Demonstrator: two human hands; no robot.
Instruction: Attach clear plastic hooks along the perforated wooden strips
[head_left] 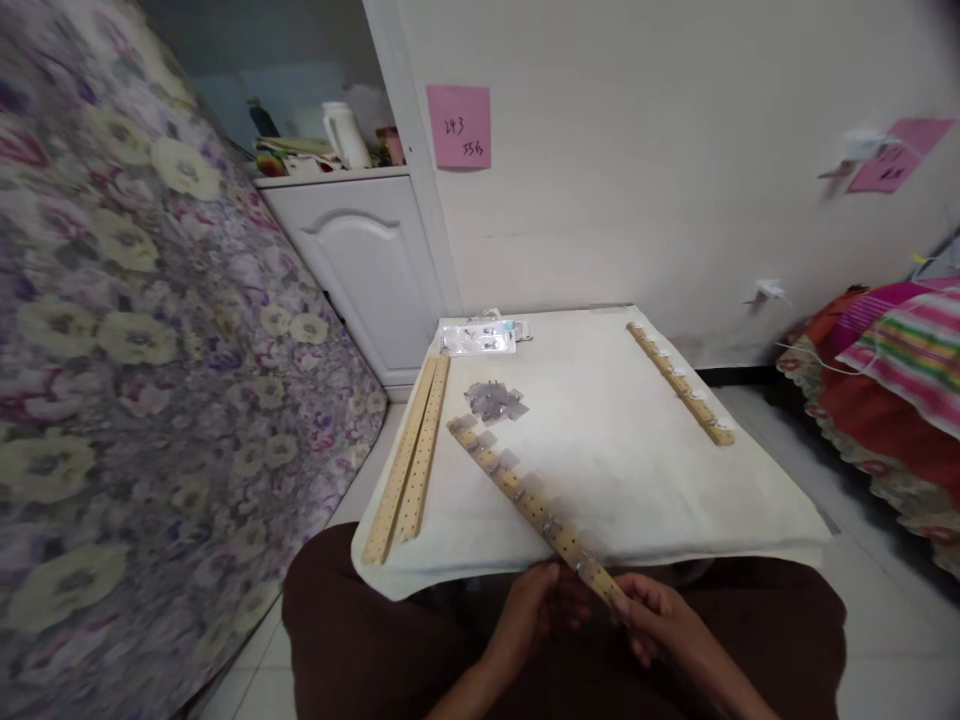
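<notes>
A long wooden strip [525,500] with holes and small metal clips lies slanted across the white-covered table [675,480], its near end over the table's front edge. My right hand [664,620] is closed round that near end. My left hand [536,610] curls beside it, fingertips at the strip. A small pile of metal clips [493,400] lies near the strip's far end. Two bare wooden strips [409,465] lie side by side along the table's left edge. Another strip with clips [681,384] lies at the right.
A clear plastic packet [480,338] rests at the table's back left. A flowered mattress [112,350] leans at the left, a white cabinet [367,260] stands behind, and striped bedding [892,370] lies at the right. Pink notes [458,126] hang on the wall.
</notes>
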